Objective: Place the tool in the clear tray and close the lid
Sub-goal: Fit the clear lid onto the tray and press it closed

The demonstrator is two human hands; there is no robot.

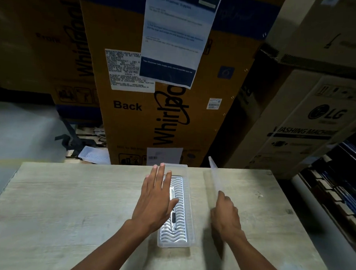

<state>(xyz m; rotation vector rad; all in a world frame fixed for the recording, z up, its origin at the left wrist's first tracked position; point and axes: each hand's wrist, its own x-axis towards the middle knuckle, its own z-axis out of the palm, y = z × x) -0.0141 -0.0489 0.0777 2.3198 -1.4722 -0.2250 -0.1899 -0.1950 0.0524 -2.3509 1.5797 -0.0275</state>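
Observation:
A long clear tray (190,224) with a white wavy grid in its bottom lies lengthwise on the wooden table (66,201). Inside it lies a slim white tool (173,216) with a dark part. My left hand (156,197) hovers flat over the tray's left side, fingers spread, holding nothing. My right hand (225,214) grips the near end of the clear lid (213,178), which stands tilted on edge to the right of the tray, its far end raised past the table's back edge. The lid looks motion-blurred.
Large cardboard appliance boxes (153,113) stand close behind the table, and more boxes (309,121) are stacked at the right. A second clear tray (93,156) lies on the floor behind the table's left part. Shelving with dark items (340,174) is at far right.

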